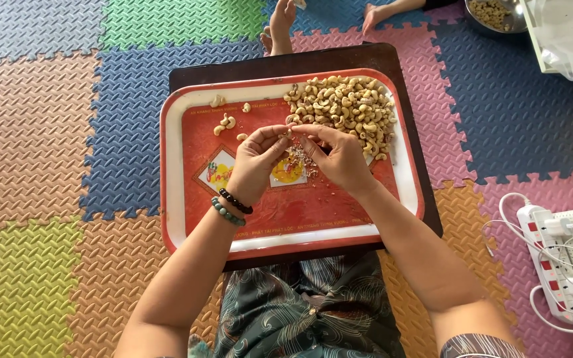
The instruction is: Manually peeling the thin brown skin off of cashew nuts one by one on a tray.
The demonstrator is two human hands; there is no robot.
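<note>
Cashew work is being carried out over a red rectangular plastic tray with a white rim (174, 199), which is being supported on a dark board across the lap. A single pale, curved cashew kernel (289, 133) is being pinched between the fingertips of the left hand (254, 162) and the right hand (339, 159), just above the middle of the tray; both hands are closed onto it, thumbs and forefingers meeting. The kernel itself is mostly hidden by the fingers, so its exact orientation cannot be told.

Such a kernel is judged to be very light, hard yet brittle — likely to snap across its curve if it is squeezed hard — and somewhat smooth, so a gentle grip at its two ends is judged best. Thin flakes of brownish skin (300, 159) are lying scattered directly beneath the hands.

A heap of unsorted pale cashew kernels (343, 109) is being kept in the tray's far right corner, while a few separated kernels (225, 119) are lying well apart at the far left. A yellow and white diamond-shaped emblem (217, 176) is printed on the tray's floor, partly covered by the left wrist, and a line of small lettering is running along the near edge.

A white power strip with red switches (555, 255) is lying on the coloured foam floor mats (34, 132) at right. Another person's hands (280, 23) are showing beyond the tray, near a metal bowl of nuts (492, 14).
</note>
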